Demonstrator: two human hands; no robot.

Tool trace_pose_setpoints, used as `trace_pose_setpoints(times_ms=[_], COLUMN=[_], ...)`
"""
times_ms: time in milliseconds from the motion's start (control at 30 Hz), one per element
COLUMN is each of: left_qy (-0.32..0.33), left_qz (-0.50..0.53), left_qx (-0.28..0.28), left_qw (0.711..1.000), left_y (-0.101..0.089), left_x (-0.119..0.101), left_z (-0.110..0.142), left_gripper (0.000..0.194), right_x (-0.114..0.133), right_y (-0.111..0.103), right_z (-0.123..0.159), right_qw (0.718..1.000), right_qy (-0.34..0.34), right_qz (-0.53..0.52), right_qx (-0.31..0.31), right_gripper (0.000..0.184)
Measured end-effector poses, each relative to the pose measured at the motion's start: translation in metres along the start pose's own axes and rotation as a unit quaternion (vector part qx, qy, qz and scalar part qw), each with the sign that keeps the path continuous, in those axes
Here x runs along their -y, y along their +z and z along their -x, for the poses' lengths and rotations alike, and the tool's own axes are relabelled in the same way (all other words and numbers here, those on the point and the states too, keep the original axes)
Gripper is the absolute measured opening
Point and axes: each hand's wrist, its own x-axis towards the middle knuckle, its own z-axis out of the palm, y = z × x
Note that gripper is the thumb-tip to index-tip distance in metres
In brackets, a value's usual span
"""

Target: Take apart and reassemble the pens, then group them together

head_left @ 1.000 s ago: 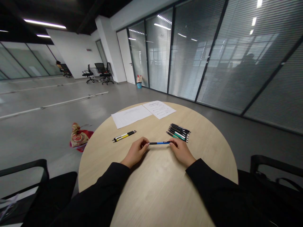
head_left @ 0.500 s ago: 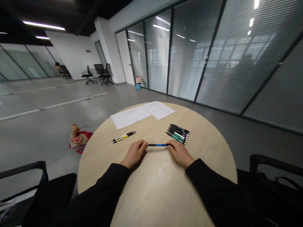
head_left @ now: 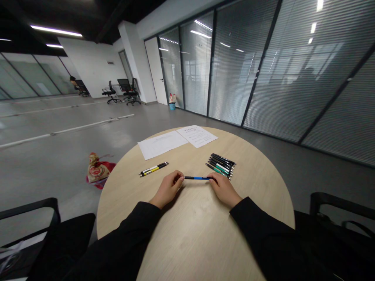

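Observation:
A blue and black pen lies crosswise between my two hands, just over the table. My left hand pinches its black end between thumb and fingers. Around the other end, the fingers of my right hand are closed, covering the tip. Just beyond the right hand rests a row of several pens, mostly black, with a white one and green ones at the near side. Past my left hand, two pens lie side by side, one with a white part and one yellow.
Two printed paper sheets lie at the far edge of the round wooden table. Black chairs stand at both sides. A red and tan bag is on the floor at left. Glass partitions with blinds run behind.
The pen has risen very slightly with both hands still on it. The fingers of my left hand have shifted a little at its end. The other pens and papers stay put.

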Motion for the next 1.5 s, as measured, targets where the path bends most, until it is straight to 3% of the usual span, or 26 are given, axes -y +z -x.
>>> trace_pose_setpoints(times_ms=[600, 867, 1100, 1267, 1500], left_qy=[-0.026, -0.051, -0.005, 0.0, -0.009], left_qz=[-0.056, -0.032, 0.047, 0.04, 0.013], left_qx=[0.01, 0.01, -0.017, 0.008, 0.003], left_qw=[0.998, 0.998, 0.999, 0.999, 1.0], left_y=[0.0021, 0.0014, 0.002, 0.0022, 0.0011], left_x=[0.0046, 0.0048, 0.0054, 0.0054, 0.003], left_z=[-0.0016, -0.0015, -0.0003, -0.0004, -0.0004], left_gripper=[0.049, 0.055, 0.03, 0.026, 0.025], right_x=[0.0038, 0.0015, -0.0006, 0.0007, 0.0034], right_y=[-0.0012, -0.0006, -0.0007, -0.0011, -0.0019], right_z=[0.0006, 0.0007, -0.0001, 0.0003, 0.0003], right_qw=[1.0, 1.0, 1.0, 1.0, 1.0], right_qy=[-0.005, -0.005, 0.006, 0.009, 0.005], right_qz=[-0.007, -0.013, -0.022, -0.026, -0.022], right_qx=[0.001, -0.004, -0.009, -0.011, -0.008], right_gripper=[0.019, 0.02, 0.021, 0.021, 0.019])
